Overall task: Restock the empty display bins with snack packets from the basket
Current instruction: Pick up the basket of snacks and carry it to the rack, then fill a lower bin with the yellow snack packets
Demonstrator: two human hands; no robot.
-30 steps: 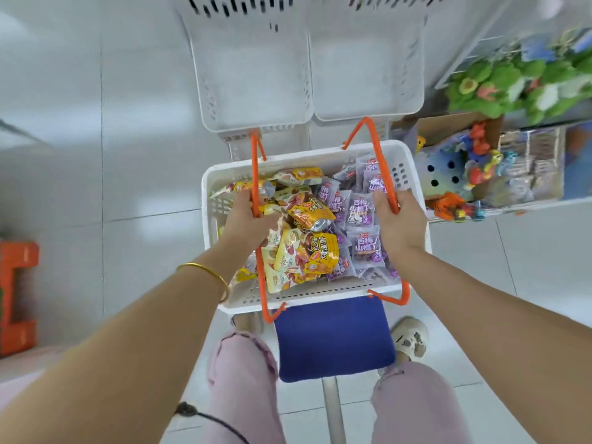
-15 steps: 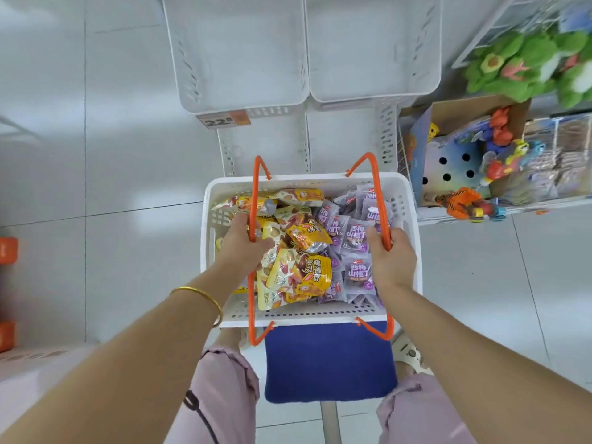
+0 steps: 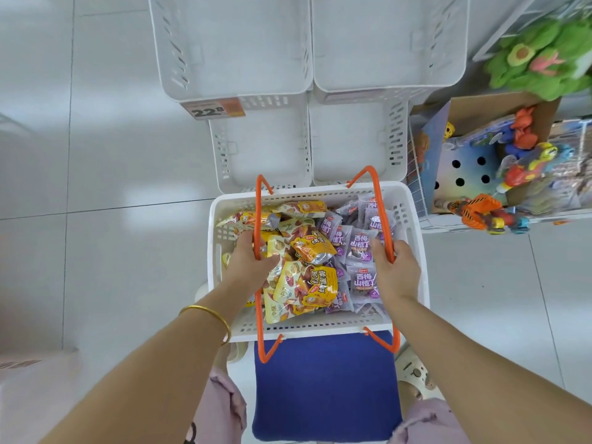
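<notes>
L hand [image 3: 248, 265] is closed round the left orange handle [image 3: 258, 206] of the white basket [image 3: 307, 193]. Its fingers curl over the bar, and the thumb side lies against the yellow packets [image 3: 304, 280] below. Gold bangle [image 3: 208, 314] on that wrist. R hand [image 3: 397, 272] grips the right orange handle [image 3: 378, 200] the same way, fingers wrapped round it approx. mid-span, w/ the purple packets [image 3: 362, 251] just beside the thumb. Hands are apart, one per handle, both clamped on; neither holds a packet.

Basket sits mid-view, straight in front of the person. It's heaped: yellow packets on its left half, purple on its right, overlapping each other. Its near edge overlaps a blue padded seat [image 3: 323, 389]; can't tell if it rests there or hangs from the hands.

Past the basket's far rim are the white display bins. Lower left bin [image 3: 262, 149] & lower right bin [image 3: 352, 145] sit side by side, w/ upper left bin [image 3: 230, 46] & upper right bin [image 3: 387, 43] above; all four show bare white bottoms. An orange price tag [image 3: 213, 108] reading 22.8 is on the upper left bin's front lip. To the right of the bins are colourful toys [image 3: 512, 174] on a shelf, w/ a green plush [image 3: 541, 56] above.
</notes>
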